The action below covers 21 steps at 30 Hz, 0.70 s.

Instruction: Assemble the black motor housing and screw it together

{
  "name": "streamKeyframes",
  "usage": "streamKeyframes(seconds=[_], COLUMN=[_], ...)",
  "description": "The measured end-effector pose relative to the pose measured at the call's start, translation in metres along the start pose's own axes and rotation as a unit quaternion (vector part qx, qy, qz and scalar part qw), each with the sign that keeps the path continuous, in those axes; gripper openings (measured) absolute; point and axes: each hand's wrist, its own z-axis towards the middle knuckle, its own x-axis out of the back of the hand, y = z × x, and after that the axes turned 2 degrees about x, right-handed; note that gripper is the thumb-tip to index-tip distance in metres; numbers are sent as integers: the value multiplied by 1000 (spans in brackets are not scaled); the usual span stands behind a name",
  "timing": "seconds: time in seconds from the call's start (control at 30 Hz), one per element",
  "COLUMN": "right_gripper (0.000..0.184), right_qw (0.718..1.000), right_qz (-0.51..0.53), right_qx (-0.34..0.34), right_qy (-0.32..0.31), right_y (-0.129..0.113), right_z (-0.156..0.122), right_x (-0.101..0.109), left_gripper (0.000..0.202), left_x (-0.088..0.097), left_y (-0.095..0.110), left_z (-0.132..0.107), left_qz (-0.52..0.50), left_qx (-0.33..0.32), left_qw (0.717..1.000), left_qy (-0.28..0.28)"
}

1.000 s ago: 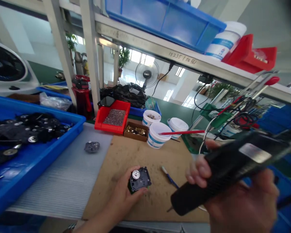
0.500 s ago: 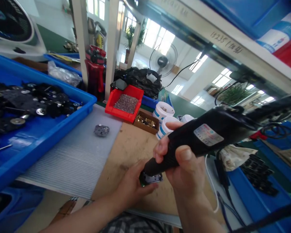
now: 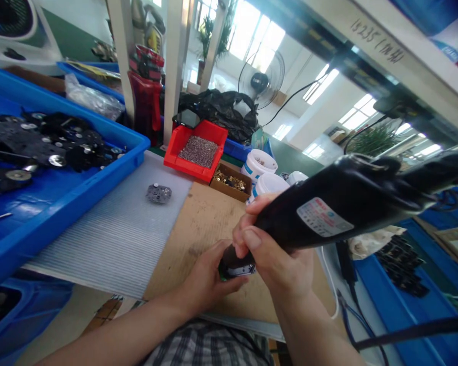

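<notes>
My right hand (image 3: 277, 254) is wrapped round a black electric screwdriver (image 3: 320, 203) with a silver label, tilted so that its nose points down to the left. That nose reaches a small dark part with a metal plate (image 3: 241, 270), whose far side is hidden behind tool and fingers. My left hand (image 3: 208, 274) grips this part from the left, thumb along its near edge, just above the brown board (image 3: 175, 249). The screwdriver's bit and any screw under it are out of sight. A similar dark plate (image 3: 159, 193) lies apart on the ribbed sheet.
A blue tray (image 3: 110, 178) of black parts stands at left. Behind the board are a red bin (image 3: 198, 151) of small screws, a cardboard box (image 3: 231, 184) of brass pieces and white tubs (image 3: 265, 184). Cables (image 3: 353, 290) and a blue crate (image 3: 385, 290) lie at right.
The camera view has shifted slightly. My right thumb has moved down and left along the screwdriver, and the hand sits closer to its nose. My left hand still holds the part.
</notes>
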Motion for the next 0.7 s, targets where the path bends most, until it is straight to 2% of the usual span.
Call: streamKeyframes(seconds=[0.17, 0.53, 0.7], right_gripper=[24, 16, 21], right_qw=[1000, 1000, 1000], right_qz=[-6, 4, 15], right_qx=[1, 8, 4], right_qy=[15, 8, 6], right_y=[-1, -4, -11], right_z=[-2, 1, 2], right_x=[0, 4, 5], left_gripper=[39, 35, 42], left_x=[0, 0, -1], left_y=[1, 1, 0], left_z=[0, -1, 0], left_qz=[6, 31, 53], left_qx=[-1, -9, -26], left_qw=[1000, 999, 998], left_qy=[-1, 2, 9])
